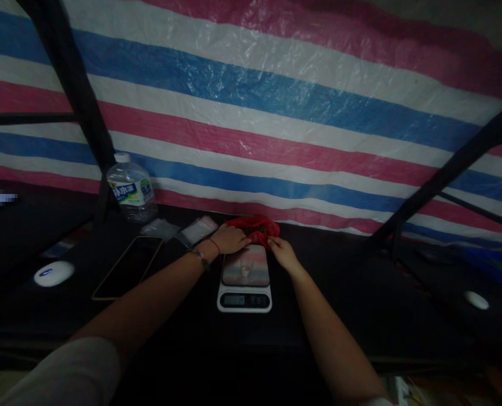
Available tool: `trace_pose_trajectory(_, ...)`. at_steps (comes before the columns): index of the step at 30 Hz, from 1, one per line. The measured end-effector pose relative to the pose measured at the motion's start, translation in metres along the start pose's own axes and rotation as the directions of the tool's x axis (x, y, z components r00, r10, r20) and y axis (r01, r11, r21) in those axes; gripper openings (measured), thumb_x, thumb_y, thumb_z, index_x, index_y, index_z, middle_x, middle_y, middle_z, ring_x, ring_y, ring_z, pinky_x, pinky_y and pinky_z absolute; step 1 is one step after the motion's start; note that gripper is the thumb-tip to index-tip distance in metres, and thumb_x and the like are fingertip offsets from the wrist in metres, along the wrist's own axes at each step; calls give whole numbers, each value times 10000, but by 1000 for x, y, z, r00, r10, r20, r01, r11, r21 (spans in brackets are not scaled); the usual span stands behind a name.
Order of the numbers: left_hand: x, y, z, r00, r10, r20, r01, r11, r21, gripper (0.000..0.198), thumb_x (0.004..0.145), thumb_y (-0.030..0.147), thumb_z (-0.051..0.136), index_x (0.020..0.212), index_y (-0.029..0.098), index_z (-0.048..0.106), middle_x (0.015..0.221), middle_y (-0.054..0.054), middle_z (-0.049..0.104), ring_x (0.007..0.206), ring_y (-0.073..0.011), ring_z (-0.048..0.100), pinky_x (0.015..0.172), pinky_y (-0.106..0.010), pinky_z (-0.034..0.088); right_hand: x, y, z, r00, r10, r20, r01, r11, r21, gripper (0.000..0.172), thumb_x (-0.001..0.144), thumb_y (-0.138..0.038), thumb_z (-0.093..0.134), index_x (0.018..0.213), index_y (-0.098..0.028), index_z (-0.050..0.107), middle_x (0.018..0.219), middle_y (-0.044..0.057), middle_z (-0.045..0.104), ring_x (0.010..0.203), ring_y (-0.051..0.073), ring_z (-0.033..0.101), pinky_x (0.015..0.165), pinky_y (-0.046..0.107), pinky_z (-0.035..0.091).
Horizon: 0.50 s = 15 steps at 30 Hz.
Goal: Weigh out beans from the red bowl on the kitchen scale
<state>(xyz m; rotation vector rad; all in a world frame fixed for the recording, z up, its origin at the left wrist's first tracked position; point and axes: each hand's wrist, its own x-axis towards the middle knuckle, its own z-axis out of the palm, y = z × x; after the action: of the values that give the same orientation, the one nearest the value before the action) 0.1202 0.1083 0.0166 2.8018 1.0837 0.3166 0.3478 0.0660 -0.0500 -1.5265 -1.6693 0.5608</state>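
Stretched forward beyond the scale (245, 307), left hand (229, 239) and right hand (283, 254) grip the red bag (271, 228) with bent fingers.

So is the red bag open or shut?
Open: the red bag spreads around something dark, with the left hand and right hand at its edge.

your left hand (232, 239) touches the red bag (263, 230); your right hand (283, 254) pinches its edge, behind the digital scale (245, 307).

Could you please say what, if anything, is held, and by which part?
A red bag: the right hand seems to pinch its near right edge; the left hand covers its left side, grip unclear.
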Motion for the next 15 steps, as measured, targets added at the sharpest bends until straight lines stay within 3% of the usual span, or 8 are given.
trace_pose_trajectory(4,-2,-19,5,1000,-2,2,3,998,-69,438,932,461,382,876,201,730,951,-87,730,854,-218,655,772,-335,441,4,3,-1,999,29,-32,-28,999,40,386,850,-444,480,991,-182,727,992,71,738,956,243,671,891,383,487)
trace_pose_trajectory(9,-12,-39,9,999,35,-36,-37,998,-47,369,918,381,426,831,184,725,877,-74,727,794,-185,645,749,-301,452,6,7,-8,982,97,-160,-83,992,94,332,762,-403,541,907,-171,729,906,69,738,844,224,675,820,350,505)
trace_pose_trajectory(15,-22,-28,0,992,47,-115,-45,999,21,362,918,387,431,789,189,706,817,-67,710,759,-189,630,736,-309,445,6,3,-10,966,106,-237,-79,989,122,342,699,-290,507,942,-175,719,981,70,720,876,214,658,853,347,495)
